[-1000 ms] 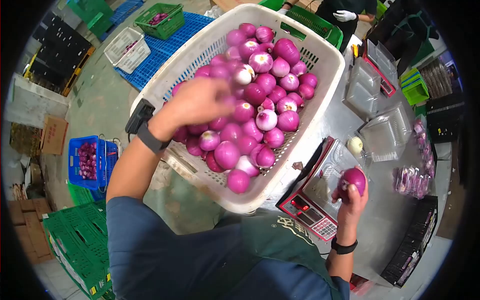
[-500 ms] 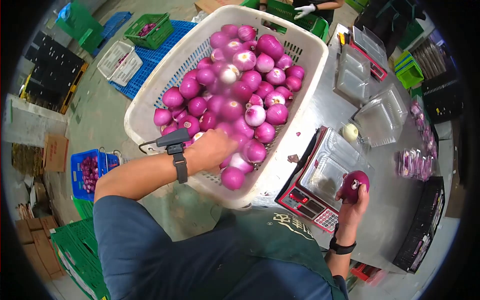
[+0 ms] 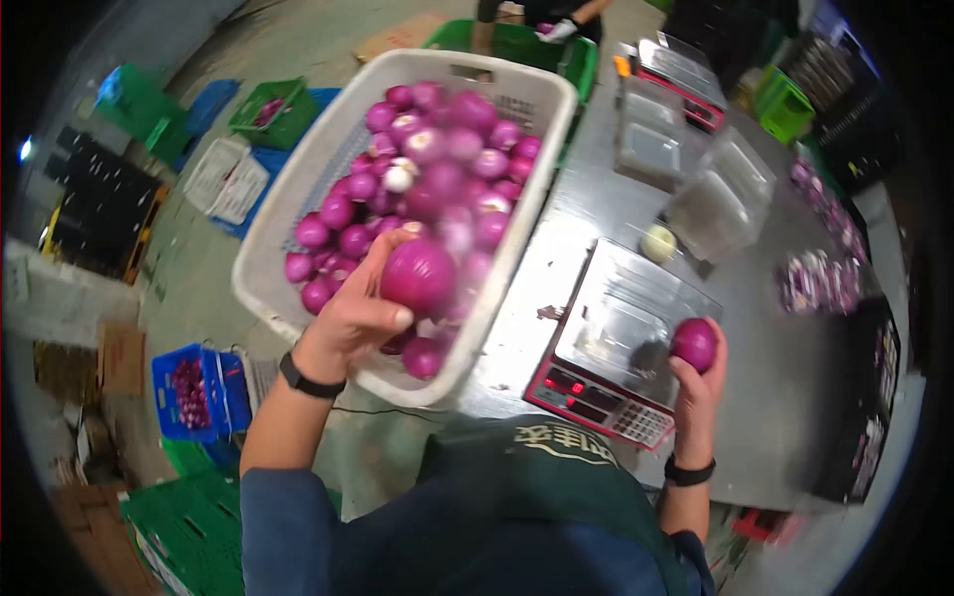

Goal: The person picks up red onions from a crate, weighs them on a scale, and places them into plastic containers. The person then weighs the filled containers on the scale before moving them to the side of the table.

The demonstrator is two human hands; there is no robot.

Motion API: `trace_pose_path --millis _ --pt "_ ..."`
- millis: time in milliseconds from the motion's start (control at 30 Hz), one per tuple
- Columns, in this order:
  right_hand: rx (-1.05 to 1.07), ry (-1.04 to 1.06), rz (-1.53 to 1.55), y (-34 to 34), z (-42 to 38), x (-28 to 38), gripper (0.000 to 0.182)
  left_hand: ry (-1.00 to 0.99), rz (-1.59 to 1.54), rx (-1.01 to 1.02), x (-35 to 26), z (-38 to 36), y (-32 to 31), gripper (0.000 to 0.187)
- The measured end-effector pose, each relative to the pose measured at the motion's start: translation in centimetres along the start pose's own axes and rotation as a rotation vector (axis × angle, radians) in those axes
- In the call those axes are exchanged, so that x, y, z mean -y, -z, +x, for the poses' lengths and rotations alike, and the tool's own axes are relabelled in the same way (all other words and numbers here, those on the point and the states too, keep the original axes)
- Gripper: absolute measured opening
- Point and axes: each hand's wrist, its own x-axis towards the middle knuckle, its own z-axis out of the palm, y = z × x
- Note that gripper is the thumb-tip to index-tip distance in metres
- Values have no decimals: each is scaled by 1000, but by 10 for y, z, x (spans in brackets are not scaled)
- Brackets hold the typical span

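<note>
My left hand [image 3: 350, 316] grips a large red onion [image 3: 418, 277], raised over the near side of a white basket [image 3: 260, 260] that holds several red onions. At the right, my right hand [image 3: 704, 389] has its fingers around another red onion [image 3: 694, 344], beside the near right corner of a clear plastic tray [image 3: 611, 328]. This tray rests on a red and white scale [image 3: 573, 389] with a lit display. A pale peeled onion [image 3: 658, 243] lies on the metal table [image 3: 755, 397] behind the scale.
Clear empty trays [image 3: 651, 129] and a second scale [image 3: 686, 89] stand farther back. Packed onions [image 3: 820, 282] and a black crate [image 3: 863, 407] are at the right. Another person's gloved hand [image 3: 558, 30] is over a green crate [image 3: 586, 74]. A blue crate [image 3: 171, 397] is at the left.
My left hand has come up out of the onions with one in its grip. My right hand still holds its onion, now nearer the tray. The view has shifted.
</note>
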Motion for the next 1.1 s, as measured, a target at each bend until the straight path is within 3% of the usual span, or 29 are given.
trace_pose_path --millis 100,200,233,333,400,600,633,733,833,967,1100 --pt "15 84 -304 8 7 -3 78 19 -144 28 36 9 -67 86" --pt "51 247 -559 15 10 0 73 33 247 -4 79 23 -127 93" --pt "56 334 -619 18 13 -2 72 -76 411 7 103 33 -138 83" --pt "183 507 -871 26 21 4 72 -293 961 44 150 69 -161 78" --pt "216 581 -904 28 28 -3 71 -459 1337 23 171 92 -163 74" --pt "283 630 -1150 23 37 -16 65 -561 1589 21 209 111 -144 67" --pt "279 613 -1045 25 38 -19 63 -594 1606 12 211 111 -144 66" --pt "242 572 -713 34 41 -16 50 -641 1484 -144 208 101 -142 61" --pt "5 455 -649 55 39 -22 42 -399 1240 -367 199 82 -132 54" --pt "-67 187 -589 80 53 -31 41 -171 806 -525 196 61 -113 39" --pt "-71 93 -451 80 69 -39 42 -127 523 -575 192 50 -118 36"
